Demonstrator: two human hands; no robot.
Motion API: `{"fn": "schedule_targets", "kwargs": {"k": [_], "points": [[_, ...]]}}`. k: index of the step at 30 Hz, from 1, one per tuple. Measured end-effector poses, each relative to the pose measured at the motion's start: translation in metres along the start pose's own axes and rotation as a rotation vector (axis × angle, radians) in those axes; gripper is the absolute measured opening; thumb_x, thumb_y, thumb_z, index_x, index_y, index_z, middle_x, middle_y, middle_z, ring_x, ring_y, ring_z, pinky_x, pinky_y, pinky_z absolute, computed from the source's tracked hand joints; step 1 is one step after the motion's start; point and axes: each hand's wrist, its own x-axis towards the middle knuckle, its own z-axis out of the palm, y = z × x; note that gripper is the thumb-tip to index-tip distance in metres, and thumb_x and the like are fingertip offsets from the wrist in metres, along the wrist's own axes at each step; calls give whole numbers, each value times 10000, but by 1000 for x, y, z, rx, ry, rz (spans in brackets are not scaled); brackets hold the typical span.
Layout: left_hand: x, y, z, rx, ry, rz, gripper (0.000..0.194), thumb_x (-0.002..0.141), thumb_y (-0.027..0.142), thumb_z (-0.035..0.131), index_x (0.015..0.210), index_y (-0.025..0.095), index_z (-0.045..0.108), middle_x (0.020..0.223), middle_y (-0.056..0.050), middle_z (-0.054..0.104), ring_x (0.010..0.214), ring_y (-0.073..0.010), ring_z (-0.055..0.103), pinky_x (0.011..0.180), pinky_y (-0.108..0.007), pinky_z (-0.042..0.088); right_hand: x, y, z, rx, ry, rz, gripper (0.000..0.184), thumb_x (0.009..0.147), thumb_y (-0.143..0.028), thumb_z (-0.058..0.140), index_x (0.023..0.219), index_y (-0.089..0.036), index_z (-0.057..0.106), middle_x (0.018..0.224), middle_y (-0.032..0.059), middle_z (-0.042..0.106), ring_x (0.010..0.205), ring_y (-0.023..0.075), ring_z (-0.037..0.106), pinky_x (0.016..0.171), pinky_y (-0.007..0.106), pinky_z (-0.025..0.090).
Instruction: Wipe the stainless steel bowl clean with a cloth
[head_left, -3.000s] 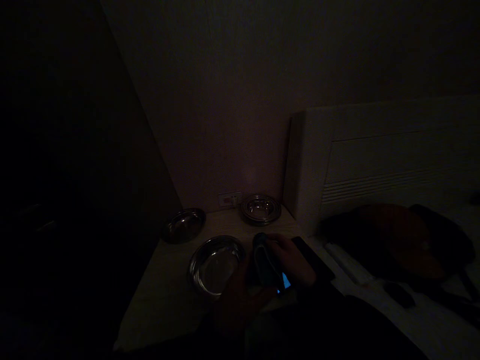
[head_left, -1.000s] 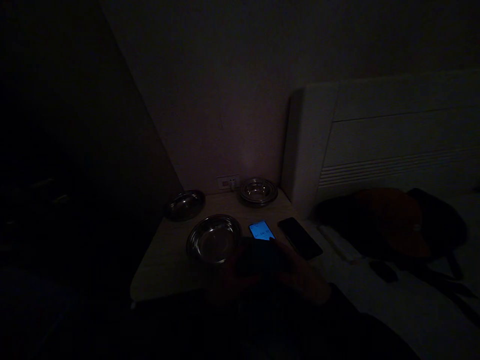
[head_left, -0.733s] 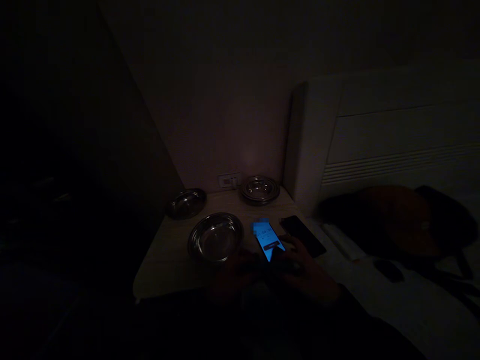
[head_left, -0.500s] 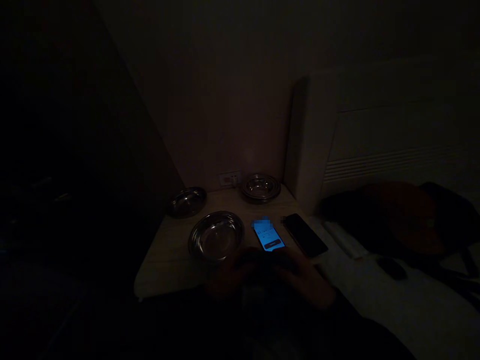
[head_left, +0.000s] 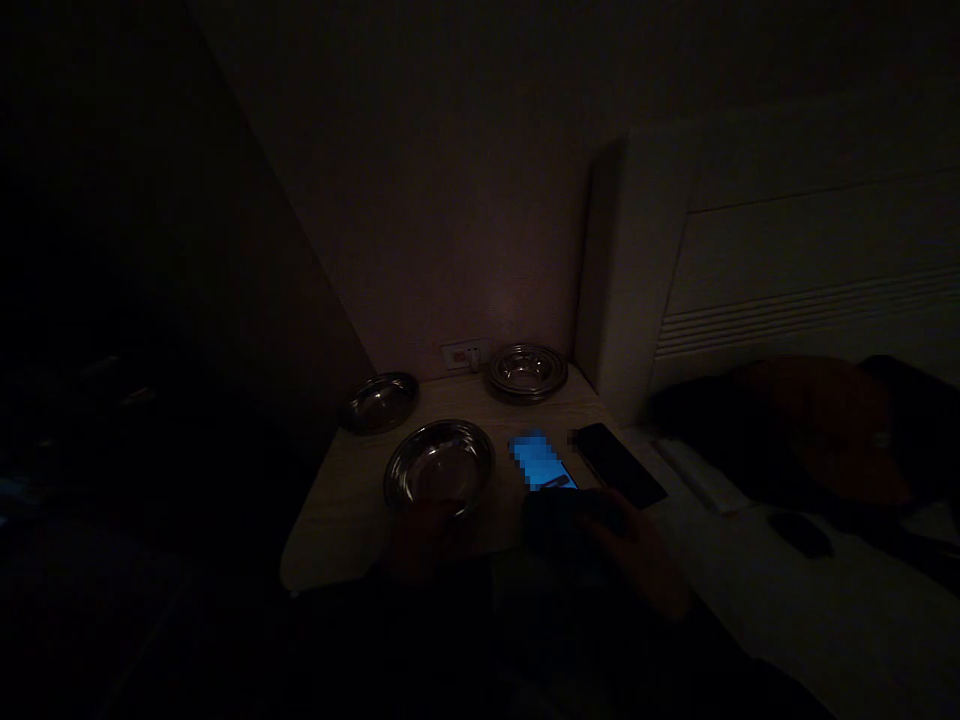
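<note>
The scene is very dark. My left hand [head_left: 420, 535] is at the near rim of a shiny metal bowl [head_left: 439, 455], fingers over the edge; whether they grip it is too dim to tell. My right hand [head_left: 641, 555] is closed on a dark, cloth-like thing [head_left: 555, 515], its exact kind hidden by the gloom. Just beyond that dark thing lies a phone [head_left: 538, 460] with a lit blue screen, its lower end partly covered. A second, dark-screened phone [head_left: 621, 464] rests to the right.
On the small wooden table [head_left: 337, 510] stand another metal bowl [head_left: 380, 402] at back left and stacked metal dishes [head_left: 527, 372] at back right. A wall socket [head_left: 459, 355] sits behind. To the right, a bed holds an orange-and-black bag-like heap [head_left: 832, 430] and a small dark oval thing [head_left: 801, 535].
My hands were together around the dark thing. My left hand has come away leftward to the bowl, while my right hand keeps the dark thing, a little farther right. The view has shifted slightly.
</note>
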Motion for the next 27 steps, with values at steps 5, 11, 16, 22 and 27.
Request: {"fn": "schedule_targets", "kwargs": {"k": [5,11,16,22,27], "points": [[3,-5,-6,-79,129,4,384,828,307,455,1155,225,639,1233,-79,604,1146,-259,559,1019,-425,383,-4,2,4,42,-2,41,439,669,-494,604,979,-184,636,962,83,695,920,286,626,842,433,480],[-5,12,-37,-448,329,-220,419,804,425,486,1073,168,678,1122,-81,673,1074,-257,603,961,-375,445,-9,-12,11,63,7,30,449,659,-520,588,933,-173,666,941,86,710,931,299,631,860,433,478],[-24,39,-60,-730,445,-351,465,758,486,534,1023,132,679,1037,-83,705,997,-263,630,871,-338,487,-13,-27,17,33,83,-10,469,660,-541,586,959,-189,670,1009,87,698,986,309,614,890,443,464],[-50,79,-55,-992,454,-366,488,781,497,531,1086,134,646,1059,-94,695,985,-253,634,835,-328,492,-29,-61,22,-11,202,-131,492,738,-558,522,1047,-190,625,1037,96,675,995,295,602,897,451,457],[-50,98,-42,-1124,419,-343,467,808,493,502,1089,145,637,1011,-90,707,927,-244,654,796,-330,507,-36,-82,42,-20,232,-367,427,833,-477,471,1121,-187,593,1104,104,651,1015,278,603,887,441,476]]}}
